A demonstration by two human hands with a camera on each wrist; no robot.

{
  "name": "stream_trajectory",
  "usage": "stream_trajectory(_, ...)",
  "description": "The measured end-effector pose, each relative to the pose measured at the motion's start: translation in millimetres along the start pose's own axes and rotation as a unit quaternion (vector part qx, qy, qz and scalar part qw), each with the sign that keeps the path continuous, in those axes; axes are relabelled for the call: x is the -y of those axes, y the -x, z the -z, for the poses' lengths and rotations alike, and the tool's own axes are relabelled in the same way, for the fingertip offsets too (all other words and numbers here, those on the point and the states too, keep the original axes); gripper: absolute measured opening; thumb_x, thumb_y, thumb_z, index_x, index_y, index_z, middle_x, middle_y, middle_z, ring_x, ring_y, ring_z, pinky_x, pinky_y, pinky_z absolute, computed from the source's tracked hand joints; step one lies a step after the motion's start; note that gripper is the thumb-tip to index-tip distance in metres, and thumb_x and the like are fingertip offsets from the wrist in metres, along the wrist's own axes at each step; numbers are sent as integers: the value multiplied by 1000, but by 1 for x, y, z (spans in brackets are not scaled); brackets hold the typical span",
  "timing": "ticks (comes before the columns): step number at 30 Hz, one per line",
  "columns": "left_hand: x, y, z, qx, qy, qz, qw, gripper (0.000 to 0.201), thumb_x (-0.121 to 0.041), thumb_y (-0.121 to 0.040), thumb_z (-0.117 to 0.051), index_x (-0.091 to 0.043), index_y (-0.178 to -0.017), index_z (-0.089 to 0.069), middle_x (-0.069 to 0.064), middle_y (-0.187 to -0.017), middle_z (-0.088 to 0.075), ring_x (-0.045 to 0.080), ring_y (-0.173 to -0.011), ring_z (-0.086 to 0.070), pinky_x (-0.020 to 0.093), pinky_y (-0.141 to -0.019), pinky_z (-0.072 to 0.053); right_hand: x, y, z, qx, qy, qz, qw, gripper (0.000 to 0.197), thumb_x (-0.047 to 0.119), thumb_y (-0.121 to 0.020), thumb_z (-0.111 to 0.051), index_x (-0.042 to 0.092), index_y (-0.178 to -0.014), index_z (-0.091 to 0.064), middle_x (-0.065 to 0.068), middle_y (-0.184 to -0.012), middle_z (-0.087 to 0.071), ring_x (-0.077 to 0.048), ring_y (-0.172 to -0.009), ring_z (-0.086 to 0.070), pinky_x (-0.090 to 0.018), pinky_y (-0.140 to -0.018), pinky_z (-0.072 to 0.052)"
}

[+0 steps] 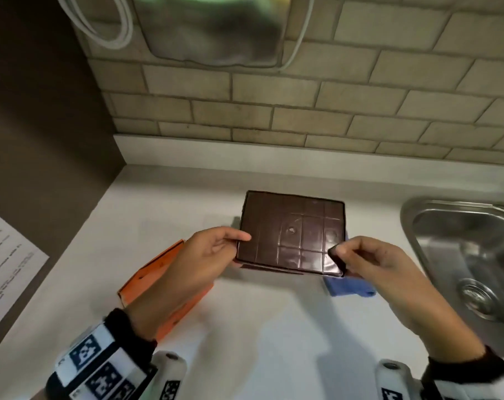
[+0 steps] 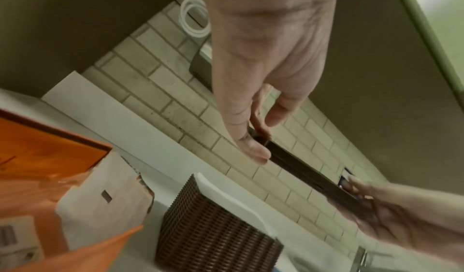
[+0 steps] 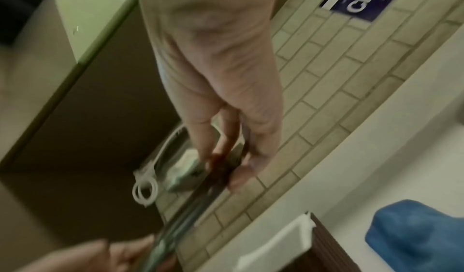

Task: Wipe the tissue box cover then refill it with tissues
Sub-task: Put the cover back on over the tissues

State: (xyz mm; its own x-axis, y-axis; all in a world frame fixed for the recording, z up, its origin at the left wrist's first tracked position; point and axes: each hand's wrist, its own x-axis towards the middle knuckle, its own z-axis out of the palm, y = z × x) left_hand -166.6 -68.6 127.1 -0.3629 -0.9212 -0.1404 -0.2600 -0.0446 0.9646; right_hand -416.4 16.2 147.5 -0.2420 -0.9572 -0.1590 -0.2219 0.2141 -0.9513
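Note:
I hold a flat dark brown base panel (image 1: 291,232) level above the counter with both hands. My left hand (image 1: 237,241) pinches its left edge, thumb on top. My right hand (image 1: 341,261) pinches its near right corner. In the wrist views the panel (image 2: 306,173) shows edge-on between the two hands. Below it stands the brown woven tissue box cover (image 2: 213,232), open side up, with white tissues (image 2: 226,193) inside. In the head view the panel hides nearly all of the cover. A torn orange tissue carton (image 1: 147,281) lies left of the cover, and a blue cloth (image 1: 349,287) lies to its right.
A steel sink (image 1: 461,243) is set into the white counter (image 1: 274,327) at the right. A tiled wall (image 1: 302,111) runs behind, with a metal dispenser (image 1: 213,30) and a coiled white cable (image 1: 101,27) on it. A brown side wall carries a printed sheet (image 1: 5,255).

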Motion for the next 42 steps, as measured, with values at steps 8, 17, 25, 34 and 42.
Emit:
stream_trajectory(8, 23, -76, -13, -89, -170, 13, 981, 36, -21, -89, -64, -13, -124, -56, 9, -105, -71, 23, -96, -67, 23, -84, -48, -49, -103, -20, -58, 171, -2, 984, 48, 20, -82, -73, 14, -125, -54, -7, -78, -68, -15, -69, -66, -21, -68, -48)
stream_trajectory(17, 38, -86, -24, -78, -249, 14, 965, 29, -24, -91, -61, -13, -117, -67, 8, -102, -73, 22, -98, -65, 20, -71, -38, -44, -114, -27, -2, 398, -59, 916, 28, 31, -91, -59, 4, -93, -66, -11, -89, -67, -28, -92, -63, -26, -69, -34)
stream_trajectory(25, 44, -85, -24, -84, -282, 41, 955, 30, -29, -89, -61, -9, -110, -69, 12, -109, -69, 24, -94, -64, 29, -76, -47, -36, -107, -32, 19, 405, -59, 912, 27, 24, -92, -58, 2, -106, -63, -12, -100, -67, -26, -95, -61, -23, -63, -34)
stream_trajectory(34, 42, -86, -25, -113, -214, 50, 969, 27, -19, -90, -62, -5, -112, -66, 9, -107, -71, 23, -103, -64, 20, -77, -38, -39, -110, -29, -3, 375, -69, 924, 28, 24, -91, -60, 4, -110, -64, -13, -108, -70, -23, -96, -61, -23, -72, -36)
stream_trajectory(42, 48, -89, -22, -126, -223, 32, 966, 7, -14, -89, -62, -13, -94, -67, 4, -86, -59, 19, -86, -55, 28, -79, -41, -50, -114, -23, -59, 216, -92, 970, 21, 13, -86, -68, 4, -104, -63, -8, -86, -61, -5, -59, -54, 1, -45, -37)
